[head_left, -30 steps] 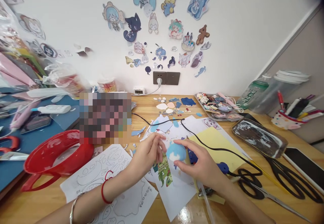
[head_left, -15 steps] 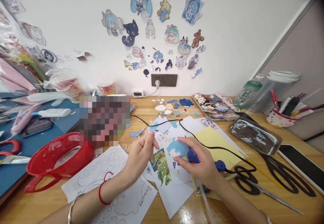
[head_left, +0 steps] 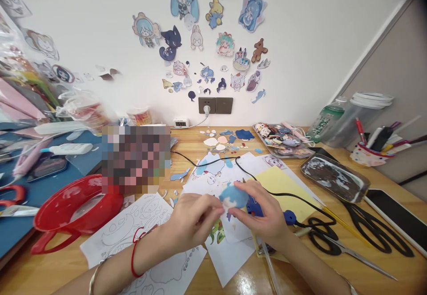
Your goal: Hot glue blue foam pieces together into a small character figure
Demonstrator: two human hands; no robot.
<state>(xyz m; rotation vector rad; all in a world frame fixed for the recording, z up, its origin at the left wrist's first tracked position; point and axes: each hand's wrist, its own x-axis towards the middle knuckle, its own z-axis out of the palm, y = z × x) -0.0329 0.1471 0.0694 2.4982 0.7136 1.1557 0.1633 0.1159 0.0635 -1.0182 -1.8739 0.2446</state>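
Observation:
My right hand (head_left: 265,213) holds a light-blue and white cutout piece (head_left: 233,193) between its thumb and fingers, above the papers. My left hand (head_left: 196,217) is closed in a pinch, its fingertips at the white lower left edge of that piece. Whether something small sits in the pinch, I cannot make out. Behind my right hand lies a blue glue gun (head_left: 254,207), partly covered by the fingers. Under the hands is a white sheet (head_left: 230,259) with a green printed picture (head_left: 217,233), half hidden by my left hand.
Black-handled scissors (head_left: 347,250) and a dark tray (head_left: 335,177) lie to the right. A red bowl (head_left: 43,215) stands left, beside a sheet of line drawings (head_left: 118,228). A black cord (head_left: 300,194) crosses the papers. Several paper cutouts (head_left: 245,134) lie near the wall.
My left hand has moved down and right, from above the green picture to the edge of the light-blue piece. My right hand keeps its hold and stays nearly in place.

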